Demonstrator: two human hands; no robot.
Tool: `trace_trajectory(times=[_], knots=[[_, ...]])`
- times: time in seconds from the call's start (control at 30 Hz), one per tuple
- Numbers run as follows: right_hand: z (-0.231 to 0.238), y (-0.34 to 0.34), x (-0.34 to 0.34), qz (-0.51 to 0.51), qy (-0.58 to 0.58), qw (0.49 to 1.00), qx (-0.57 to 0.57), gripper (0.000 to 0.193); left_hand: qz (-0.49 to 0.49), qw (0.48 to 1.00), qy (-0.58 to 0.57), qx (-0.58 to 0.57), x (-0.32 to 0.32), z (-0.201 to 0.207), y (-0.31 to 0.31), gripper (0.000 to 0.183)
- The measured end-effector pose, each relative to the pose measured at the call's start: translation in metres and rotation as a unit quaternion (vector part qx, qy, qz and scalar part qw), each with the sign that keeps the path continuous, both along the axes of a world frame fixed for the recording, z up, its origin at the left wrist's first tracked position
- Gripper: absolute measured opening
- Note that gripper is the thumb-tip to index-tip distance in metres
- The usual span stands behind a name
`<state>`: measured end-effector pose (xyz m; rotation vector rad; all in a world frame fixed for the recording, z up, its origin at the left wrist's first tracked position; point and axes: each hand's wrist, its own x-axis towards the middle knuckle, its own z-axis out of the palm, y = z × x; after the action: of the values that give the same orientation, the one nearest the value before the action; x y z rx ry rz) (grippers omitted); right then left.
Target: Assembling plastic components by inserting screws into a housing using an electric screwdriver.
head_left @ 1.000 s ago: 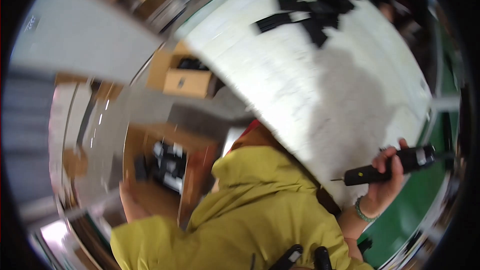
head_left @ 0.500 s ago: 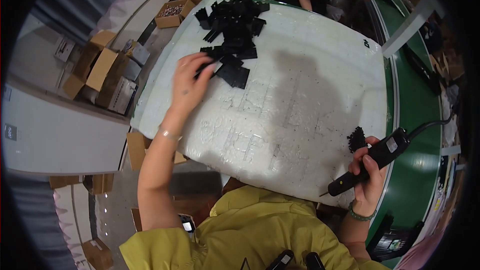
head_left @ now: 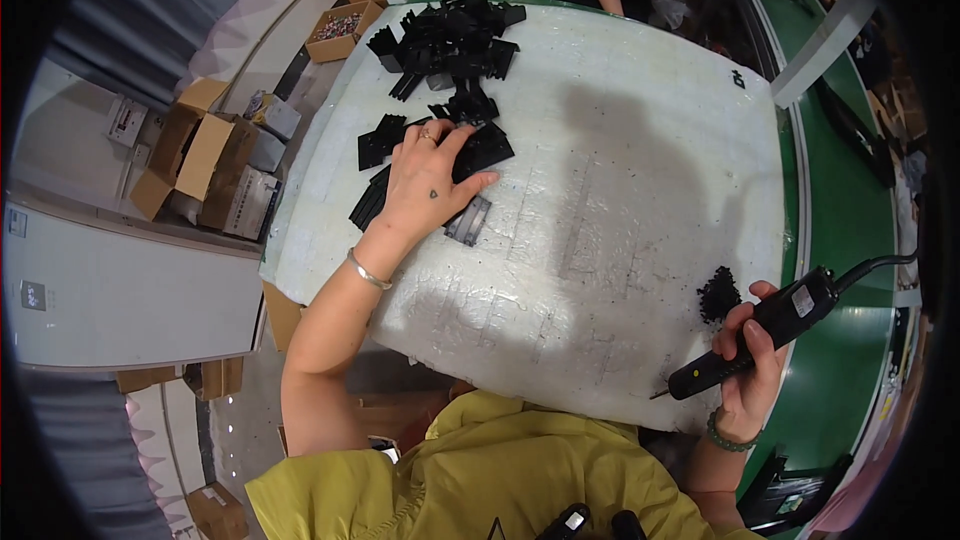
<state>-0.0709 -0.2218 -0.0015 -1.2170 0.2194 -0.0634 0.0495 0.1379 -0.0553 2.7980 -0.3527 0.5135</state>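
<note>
The left hand [head_left: 422, 180] is resting over the left half of a white worktop [head_left: 620, 310], its fingers loosely spread and its thumb standing apart, the fingertips touching black plastic parts [head_left: 490, 147]. A larger pile [head_left: 450, 40] of such parts is lying beyond it; a grey part [head_left: 467, 221] is lying just beside the thumb. Bare worktop is leaving open room between the hands. The right hand [head_left: 752, 360] is clasping a black corded electric screwdriver [head_left: 797, 312], its bit pointing left above the near edge. A heap of small black pieces [head_left: 718, 295] is lying beside it, and a green surface [head_left: 840, 360] is bordering the worktop's right edge.
</note>
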Motion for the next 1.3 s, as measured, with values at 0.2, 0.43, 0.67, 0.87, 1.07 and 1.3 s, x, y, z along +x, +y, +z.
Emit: trace_trajectory(times=[0.2,0.43,0.67,0.87,1.07,1.3], knots=[[0.0,0.01,0.013,0.013,0.0,0.998,0.055,0.046,0.04,0.999,-0.014,-0.007,0.017,0.008,-0.006,0.05],[0.001,0.01,0.009,0.003,0.005,0.998,0.064,0.044,0.019,1.0,-0.02,-0.013,0.071,0.013,-0.006,0.03],[0.001,0.011,0.013,0.005,0.007,0.997,0.071,0.044,0.046,0.967,0.092,-0.234,0.11,0.015,0.019,0.035],[-0.002,0.011,0.016,0.014,0.005,0.997,0.079,0.044,0.03,0.938,0.062,-0.34,0.119,0.004,0.026,0.027],[-0.004,0.008,0.015,0.013,0.01,0.996,0.089,0.043,0.068,0.963,-0.102,-0.24,0.1,0.008,0.022,0.026],[-0.007,0.006,0.019,0.018,0.013,0.995,0.097,0.045,0.108,0.978,-0.062,-0.168,0.072,-0.003,0.03,0.037]])
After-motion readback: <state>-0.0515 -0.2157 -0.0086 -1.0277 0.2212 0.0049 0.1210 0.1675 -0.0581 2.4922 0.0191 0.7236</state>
